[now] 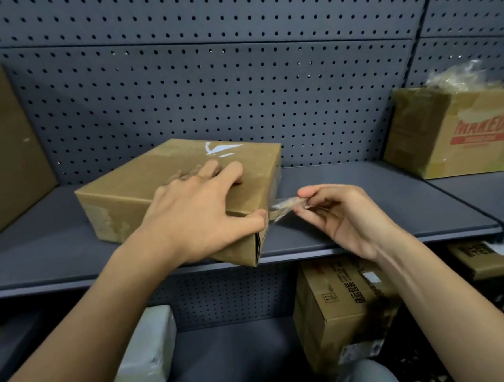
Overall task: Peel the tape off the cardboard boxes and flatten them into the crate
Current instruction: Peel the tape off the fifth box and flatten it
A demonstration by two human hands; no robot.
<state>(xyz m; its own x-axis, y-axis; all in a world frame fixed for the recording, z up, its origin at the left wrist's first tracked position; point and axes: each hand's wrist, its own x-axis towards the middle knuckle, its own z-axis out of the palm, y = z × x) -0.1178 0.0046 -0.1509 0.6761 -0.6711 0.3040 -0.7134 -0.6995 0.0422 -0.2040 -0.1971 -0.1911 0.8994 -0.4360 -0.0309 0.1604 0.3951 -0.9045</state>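
A flat brown cardboard box [144, 182] lies on the grey shelf [348, 196], its near corner over the shelf's front edge. My left hand [195, 206] rests on top of it, fingers spread and thumb hooked over the right edge. My right hand [344, 217] is just right of the box and pinches a strip of clear tape [284, 206] between thumb and fingers. The tape stretches back to the box's right side, still stuck there. No crate can be seen.
A tall box [3, 147] leans at the left. At the back right stands a printed box [459, 131] with crumpled tape on top. On the lower shelf are a brown box [337, 309], a white block [148, 347] and another box [485, 256]. Pegboard forms the back wall.
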